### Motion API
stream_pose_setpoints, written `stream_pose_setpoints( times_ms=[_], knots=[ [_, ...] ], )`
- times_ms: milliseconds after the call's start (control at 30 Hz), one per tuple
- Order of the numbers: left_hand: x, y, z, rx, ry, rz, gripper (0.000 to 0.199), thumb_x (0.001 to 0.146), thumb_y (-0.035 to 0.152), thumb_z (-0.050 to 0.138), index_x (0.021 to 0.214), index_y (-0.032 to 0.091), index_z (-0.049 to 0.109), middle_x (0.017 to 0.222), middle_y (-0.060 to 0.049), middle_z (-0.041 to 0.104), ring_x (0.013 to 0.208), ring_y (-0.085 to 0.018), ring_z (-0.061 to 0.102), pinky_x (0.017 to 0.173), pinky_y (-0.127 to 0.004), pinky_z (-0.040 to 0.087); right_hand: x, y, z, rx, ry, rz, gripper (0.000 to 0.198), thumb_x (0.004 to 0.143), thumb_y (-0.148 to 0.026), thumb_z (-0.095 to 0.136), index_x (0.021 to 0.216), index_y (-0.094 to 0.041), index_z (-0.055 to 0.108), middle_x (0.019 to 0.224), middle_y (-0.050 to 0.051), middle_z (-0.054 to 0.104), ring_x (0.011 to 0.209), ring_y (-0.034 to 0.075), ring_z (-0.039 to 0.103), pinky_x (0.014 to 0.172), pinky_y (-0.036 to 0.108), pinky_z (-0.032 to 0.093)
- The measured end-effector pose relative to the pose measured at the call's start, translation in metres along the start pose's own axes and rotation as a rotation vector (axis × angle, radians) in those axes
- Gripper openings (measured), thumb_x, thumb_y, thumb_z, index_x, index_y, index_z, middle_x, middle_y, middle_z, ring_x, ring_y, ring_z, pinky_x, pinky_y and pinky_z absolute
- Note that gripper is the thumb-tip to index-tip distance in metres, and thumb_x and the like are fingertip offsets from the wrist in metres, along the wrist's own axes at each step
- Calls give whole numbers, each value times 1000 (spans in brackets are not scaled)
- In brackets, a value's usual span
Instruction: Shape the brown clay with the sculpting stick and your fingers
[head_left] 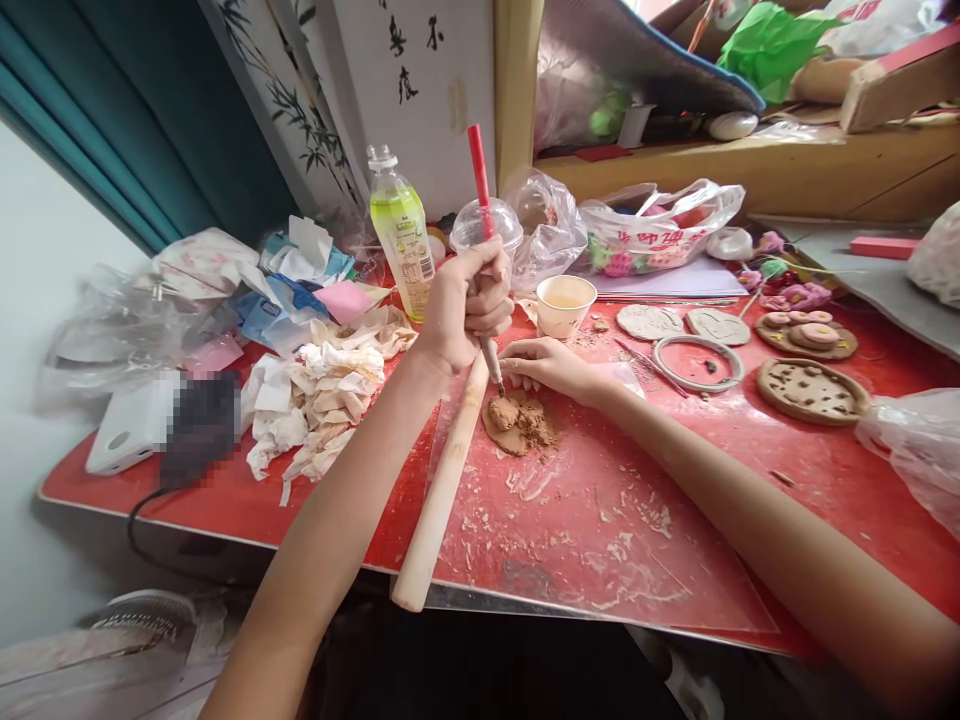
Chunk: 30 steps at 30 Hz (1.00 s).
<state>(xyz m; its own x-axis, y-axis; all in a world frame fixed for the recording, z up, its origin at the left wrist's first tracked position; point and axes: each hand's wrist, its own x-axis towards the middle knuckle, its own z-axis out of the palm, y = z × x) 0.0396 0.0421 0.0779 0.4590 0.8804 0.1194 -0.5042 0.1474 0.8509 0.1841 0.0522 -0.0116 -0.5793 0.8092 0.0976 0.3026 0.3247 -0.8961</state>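
My left hand (474,305) is wrapped in a fist around a pale-handled clay tool (491,362), held upright with its thin dark tip pointing down. That tip meets a small brown clay lump (517,420), crumbly and broken up on top, lying on a flat piece. Just beyond the clay rests my right hand (551,368), its fingers loosely bent beside the tool tip and the clay's far edge; nothing is visible in it. A wooden rolling pin (442,490) lies to the left of the clay, its near end sticking out past the table edge.
Crumpled tissues (322,395) and a green drink bottle (401,240) stand left. A paper cup (565,305) is behind my right hand. Farther right are a clay ring (697,362), pale clay discs (649,322) and a spotted clay dish (811,390). Clay crumbs litter the plastic sheet (600,560).
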Motion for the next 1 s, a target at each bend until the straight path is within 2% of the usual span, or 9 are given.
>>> stream_pose_setpoints(
  times_ms=[200,367,567,667,733,800,833,900,1000],
  knots=[
    [2,-16,2,112,-52,-55,39,93,25,32,56,16,42,38,8,9,29,-3,8,32,-15,9,3,9,1,23,20,-4,27,80,-40,52,75,-15,60,60,0,55,50,10,50,48,24,39],
    [3,-22,0,109,-42,-80,37,92,23,30,56,17,37,39,8,9,31,-3,7,33,-16,7,4,11,0,-67,51,-20,32,79,-44,52,69,-14,58,58,1,53,51,10,45,48,25,32],
    [9,-40,-6,61,-49,-92,30,86,24,42,57,17,39,40,9,12,31,-3,8,33,-16,9,5,13,1,-108,128,-60,25,77,-37,54,66,-14,56,62,2,53,60,13,45,56,27,36],
    [7,-32,-4,60,-57,-90,29,85,24,48,58,16,42,40,9,13,30,-2,10,32,-16,10,4,14,0,-115,109,-72,24,79,-36,51,69,-15,57,65,2,54,62,13,46,57,26,36],
    [1,-17,0,23,-56,-12,32,87,24,46,57,15,43,40,9,13,29,-2,13,32,-15,11,3,13,0,-130,50,-85,25,81,-36,49,72,-15,58,67,1,55,61,12,46,58,25,36],
    [-5,-1,3,-47,-50,135,37,91,25,40,55,16,42,41,8,11,29,-2,13,32,-15,12,1,10,0,-157,10,-106,25,82,-36,48,74,-15,59,70,1,56,62,11,47,59,24,36],
    [-7,5,5,-51,-45,155,38,93,26,37,56,16,43,41,8,10,28,-2,12,32,-14,12,1,9,0,-166,4,-113,25,83,-36,48,76,-15,60,71,1,57,63,11,48,59,24,37],
    [-9,9,6,-10,-60,118,39,93,27,36,57,16,44,40,8,12,29,-2,12,32,-13,12,1,9,1,-176,9,-117,25,83,-35,47,79,-15,60,74,1,58,64,11,49,61,24,37],
    [-8,-5,7,89,-102,56,34,91,26,41,58,15,44,40,8,16,31,-2,13,33,-14,12,2,12,1,-162,27,-118,24,83,-35,47,75,-15,59,74,2,58,64,12,48,62,25,38]
  ],
)
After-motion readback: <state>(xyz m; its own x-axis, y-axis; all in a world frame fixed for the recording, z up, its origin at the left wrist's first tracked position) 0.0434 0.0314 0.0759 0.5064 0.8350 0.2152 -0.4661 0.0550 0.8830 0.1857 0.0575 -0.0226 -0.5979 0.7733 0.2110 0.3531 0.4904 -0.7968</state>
